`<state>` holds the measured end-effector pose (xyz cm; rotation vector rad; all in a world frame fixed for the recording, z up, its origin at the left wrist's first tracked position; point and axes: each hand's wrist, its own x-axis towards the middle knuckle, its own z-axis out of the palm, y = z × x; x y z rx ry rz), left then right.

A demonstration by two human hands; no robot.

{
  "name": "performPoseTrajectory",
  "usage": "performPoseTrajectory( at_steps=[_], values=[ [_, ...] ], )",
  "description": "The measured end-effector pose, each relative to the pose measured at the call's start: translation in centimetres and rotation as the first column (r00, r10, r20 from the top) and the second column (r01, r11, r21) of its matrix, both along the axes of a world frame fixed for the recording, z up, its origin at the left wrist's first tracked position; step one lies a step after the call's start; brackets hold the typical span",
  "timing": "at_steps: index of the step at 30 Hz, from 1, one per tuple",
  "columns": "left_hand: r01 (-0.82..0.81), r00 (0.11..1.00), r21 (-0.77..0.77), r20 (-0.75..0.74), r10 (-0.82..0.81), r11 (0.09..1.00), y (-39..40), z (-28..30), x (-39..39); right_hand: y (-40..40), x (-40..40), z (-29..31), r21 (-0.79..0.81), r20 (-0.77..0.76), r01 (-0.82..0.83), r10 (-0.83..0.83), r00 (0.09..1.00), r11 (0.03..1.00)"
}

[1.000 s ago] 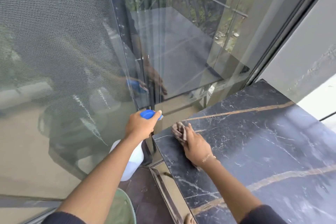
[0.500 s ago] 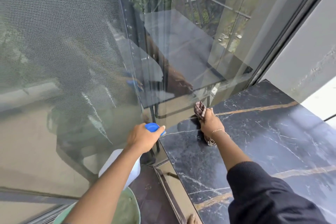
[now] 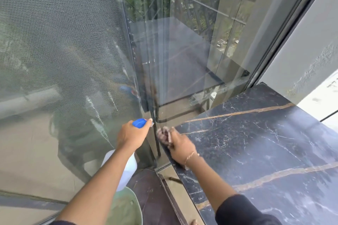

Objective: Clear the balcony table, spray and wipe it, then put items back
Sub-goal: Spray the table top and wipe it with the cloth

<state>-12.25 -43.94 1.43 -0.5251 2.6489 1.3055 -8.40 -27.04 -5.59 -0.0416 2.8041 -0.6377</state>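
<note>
The balcony table [image 3: 265, 151] has a black marble top with white and gold veins and fills the right half of the view. My right hand [image 3: 180, 147] rests at the table's left edge, pressing a brownish checked cloth [image 3: 163, 134] against it; the cloth is blurred. My left hand [image 3: 132, 135] is to the left of the table, off its edge, gripping a white spray bottle [image 3: 128, 168] with a blue trigger head [image 3: 140, 122]. The bottle hangs below my hand, partly hidden by my forearm.
Glass panels [image 3: 182, 51] and a mesh screen [image 3: 54, 42] stand close behind and left of the table. A pale green chair [image 3: 128, 206] sits below the bottle. A grey wall [image 3: 301, 51] borders the table's far right side. Dark floor shows beside the table's side panel.
My right hand has swept the cloth back from the far edge of the table to its left edge, toward me. My left hand with the bottle has stayed about where it was.
</note>
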Motion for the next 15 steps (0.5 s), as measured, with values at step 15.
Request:
performPoseTrajectory(
  at_steps=[15],
  values=[
    [-0.075, 0.997, 0.159, -0.007, 0.077, 0.984, -2.1, 0.8, 1.0, -1.2, -2.5, 0.1, 0.000, -0.050, 0.178, -0.178, 0.983, 0.984]
  ],
)
